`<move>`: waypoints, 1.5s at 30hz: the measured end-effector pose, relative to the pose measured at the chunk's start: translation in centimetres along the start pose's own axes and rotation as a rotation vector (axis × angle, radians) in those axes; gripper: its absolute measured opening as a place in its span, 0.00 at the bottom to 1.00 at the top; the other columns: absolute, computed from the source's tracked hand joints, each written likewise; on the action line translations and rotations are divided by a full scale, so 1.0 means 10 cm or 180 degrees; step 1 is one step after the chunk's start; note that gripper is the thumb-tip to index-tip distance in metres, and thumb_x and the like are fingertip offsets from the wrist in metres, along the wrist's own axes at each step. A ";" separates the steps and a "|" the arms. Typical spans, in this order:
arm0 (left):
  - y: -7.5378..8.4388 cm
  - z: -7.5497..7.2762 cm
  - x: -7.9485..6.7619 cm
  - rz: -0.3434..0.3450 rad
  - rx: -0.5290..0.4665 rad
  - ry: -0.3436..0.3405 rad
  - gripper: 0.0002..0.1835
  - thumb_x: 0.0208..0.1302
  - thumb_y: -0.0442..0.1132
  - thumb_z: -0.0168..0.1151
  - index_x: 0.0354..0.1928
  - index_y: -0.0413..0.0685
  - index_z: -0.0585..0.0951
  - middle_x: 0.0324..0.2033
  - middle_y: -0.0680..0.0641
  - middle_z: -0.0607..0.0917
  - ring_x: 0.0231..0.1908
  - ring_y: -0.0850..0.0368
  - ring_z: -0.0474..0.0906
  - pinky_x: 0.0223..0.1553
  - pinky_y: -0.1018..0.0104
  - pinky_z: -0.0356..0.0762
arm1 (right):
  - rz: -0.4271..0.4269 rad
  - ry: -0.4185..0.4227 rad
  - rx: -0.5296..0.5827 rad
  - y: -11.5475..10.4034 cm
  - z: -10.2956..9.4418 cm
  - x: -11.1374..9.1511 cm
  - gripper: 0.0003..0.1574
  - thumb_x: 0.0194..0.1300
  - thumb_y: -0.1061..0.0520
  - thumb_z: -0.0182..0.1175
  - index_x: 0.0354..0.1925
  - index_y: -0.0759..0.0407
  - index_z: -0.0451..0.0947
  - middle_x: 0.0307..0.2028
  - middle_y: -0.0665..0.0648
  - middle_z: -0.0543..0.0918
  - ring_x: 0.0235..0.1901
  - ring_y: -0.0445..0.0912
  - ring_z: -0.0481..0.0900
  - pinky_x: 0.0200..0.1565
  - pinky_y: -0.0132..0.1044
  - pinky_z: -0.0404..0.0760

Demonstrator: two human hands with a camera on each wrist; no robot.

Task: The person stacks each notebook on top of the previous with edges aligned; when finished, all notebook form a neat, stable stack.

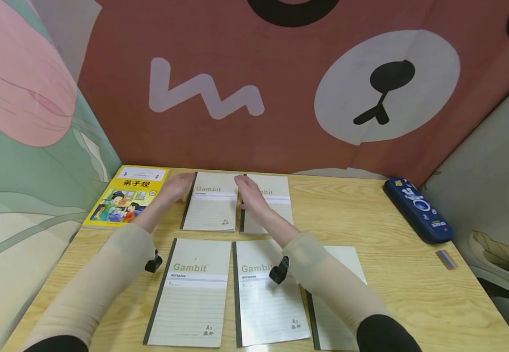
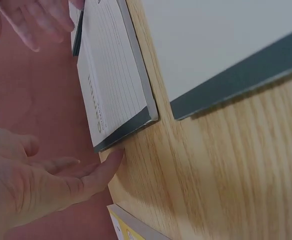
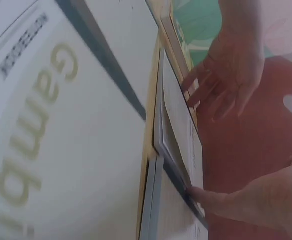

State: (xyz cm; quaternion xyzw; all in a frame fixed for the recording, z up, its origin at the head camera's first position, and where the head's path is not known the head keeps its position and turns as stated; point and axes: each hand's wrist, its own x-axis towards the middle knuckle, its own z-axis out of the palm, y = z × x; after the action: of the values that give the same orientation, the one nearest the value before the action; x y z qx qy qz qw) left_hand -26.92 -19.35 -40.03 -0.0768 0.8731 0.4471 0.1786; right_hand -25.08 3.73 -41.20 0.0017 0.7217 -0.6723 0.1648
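Observation:
Two Gambit notebooks lie in the back row, a left one (image 1: 212, 208) and a right one (image 1: 277, 188). My left hand (image 1: 179, 188) is at the dark spine of the left one, fingers extended; in the left wrist view a fingertip reaches the table beside that spine. Over the gap between the two notebooks is my right hand (image 1: 252, 198), covering part of the right one. In the right wrist view a digit of the right hand (image 3: 256, 202) touches the left notebook's edge, where its cover lifts a little. Neither hand grips anything.
Nearer me lie three more notebooks: left (image 1: 188, 303), middle (image 1: 269, 310) and right (image 1: 335, 318), the last partly under my right sleeve. A yellow picture book (image 1: 127, 195) is at the back left. On the right are a blue pencil case (image 1: 419, 210) and a small eraser-like block (image 1: 446, 259).

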 end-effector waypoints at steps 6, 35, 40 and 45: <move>0.00 0.00 0.04 -0.0193 -0.0325 -0.0197 0.37 0.83 0.57 0.32 0.82 0.43 0.48 0.82 0.35 0.49 0.79 0.33 0.50 0.70 0.36 0.70 | 0.0229 0.0092 -0.0282 -0.01 0.17 -0.01 0.42 0.80 0.37 0.42 0.79 0.58 0.55 0.79 0.61 0.60 0.79 0.58 0.58 0.75 0.61 0.65; 0.06 0.09 0.00 0.0298 -0.0469 -0.0167 0.30 0.77 0.34 0.53 0.75 0.30 0.63 0.69 0.30 0.73 0.55 0.48 0.77 0.60 0.56 0.82 | 0.0444 0.0375 0.0512 0.00 -0.32 0.08 0.31 0.71 0.72 0.53 0.71 0.68 0.69 0.62 0.67 0.80 0.42 0.44 0.82 0.55 0.42 0.83; 0.25 0.32 0.04 0.0351 -0.0716 -0.0356 0.31 0.78 0.34 0.52 0.78 0.32 0.58 0.69 0.31 0.73 0.53 0.52 0.79 0.55 0.63 0.84 | 0.0348 0.0384 0.0256 -0.02 -0.70 0.02 0.30 0.71 0.72 0.54 0.70 0.68 0.70 0.63 0.68 0.80 0.44 0.45 0.84 0.63 0.48 0.81; 0.44 0.61 0.07 0.0325 -0.0897 -0.0377 0.29 0.78 0.33 0.52 0.77 0.37 0.63 0.64 0.33 0.79 0.40 0.59 0.79 0.50 0.64 0.84 | 0.0275 0.0413 -0.0047 0.06 -1.06 -0.03 0.31 0.72 0.69 0.57 0.71 0.68 0.69 0.55 0.61 0.80 0.42 0.41 0.82 0.51 0.36 0.85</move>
State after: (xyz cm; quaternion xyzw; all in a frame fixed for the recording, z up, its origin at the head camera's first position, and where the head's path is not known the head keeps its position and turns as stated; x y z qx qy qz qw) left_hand -27.37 -11.80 -40.30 -0.0302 0.7924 0.5775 0.1943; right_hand -27.13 14.11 -41.25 0.0752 0.7351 -0.6577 0.1465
